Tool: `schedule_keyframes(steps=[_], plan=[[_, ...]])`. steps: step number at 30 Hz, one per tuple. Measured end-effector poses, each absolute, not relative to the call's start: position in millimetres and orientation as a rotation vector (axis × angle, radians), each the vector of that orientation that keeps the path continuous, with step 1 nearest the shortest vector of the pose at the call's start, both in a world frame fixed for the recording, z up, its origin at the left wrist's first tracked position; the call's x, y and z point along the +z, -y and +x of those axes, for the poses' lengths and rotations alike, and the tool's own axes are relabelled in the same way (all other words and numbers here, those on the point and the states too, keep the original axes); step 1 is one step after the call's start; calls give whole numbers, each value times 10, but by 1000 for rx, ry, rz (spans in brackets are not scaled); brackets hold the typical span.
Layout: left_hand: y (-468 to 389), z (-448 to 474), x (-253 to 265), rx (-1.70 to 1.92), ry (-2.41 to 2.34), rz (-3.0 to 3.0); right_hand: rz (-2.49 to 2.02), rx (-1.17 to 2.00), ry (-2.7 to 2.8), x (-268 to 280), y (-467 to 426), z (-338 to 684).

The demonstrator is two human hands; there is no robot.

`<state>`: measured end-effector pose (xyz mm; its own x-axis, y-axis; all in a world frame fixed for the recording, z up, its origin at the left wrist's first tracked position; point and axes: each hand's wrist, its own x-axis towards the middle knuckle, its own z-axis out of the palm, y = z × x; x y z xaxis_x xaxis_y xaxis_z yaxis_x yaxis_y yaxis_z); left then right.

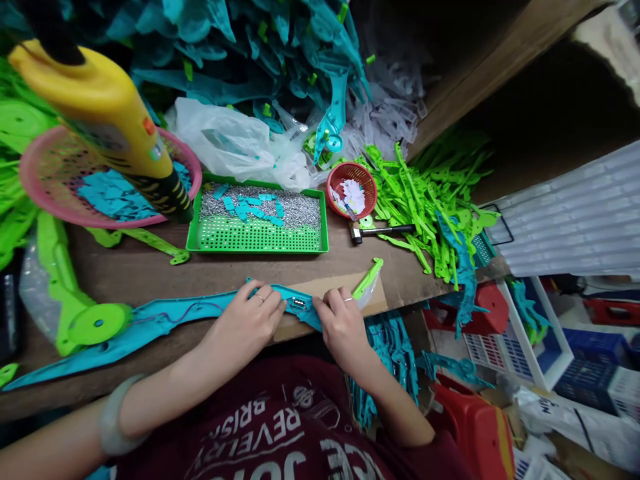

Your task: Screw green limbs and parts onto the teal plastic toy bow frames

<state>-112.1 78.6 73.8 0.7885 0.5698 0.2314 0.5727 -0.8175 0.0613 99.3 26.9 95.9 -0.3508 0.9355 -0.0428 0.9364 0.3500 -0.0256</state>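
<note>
A long blue plastic toy shell (173, 308) with a thin purple wire inside lies along the front of the bench. My left hand (253, 310), wearing a ring, is closed on its middle part, fingertips at the rim. At the right end my right hand (345, 327) pinches the shell, its fingertips hidden against it. Between the hands a small metal-looking part (299, 304) sits in the shell. A green piece with a clear part (369, 280) sticks out beyond my right hand. The shell's left portion touches a green round-ended piece (95, 323).
Behind the shell stands a green tray (257, 252) of screws and small blue pieces. A yellow electric screwdriver (107, 113) hangs over a pink basket (37, 193). A hammer (383, 231) lies by a red basket (357, 170) and piled green parts (415, 200). Blue parts (200, 40) heap behind.
</note>
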Motion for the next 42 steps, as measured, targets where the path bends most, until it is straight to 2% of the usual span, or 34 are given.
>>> schedule_keyframes(steps=[12,22,31,35,42], plan=[[-762,-1121,710,-379,934,-2959,1422,226,-2739,1015,-139,1024],[-756,-1119,749,-407,956,-2970,1411,-122,-2642,1066,-271,1106],[-624,-1206,604,-629,976,-2967,853,-248,-2884,982,-581,1249],[-650,-1361,575,-695,1151,-3088,813,-223,-2986,960,-649,1350],[-628,-1508,551,-542,1415,-3096,849,-464,-2877,1192,-739,1452]])
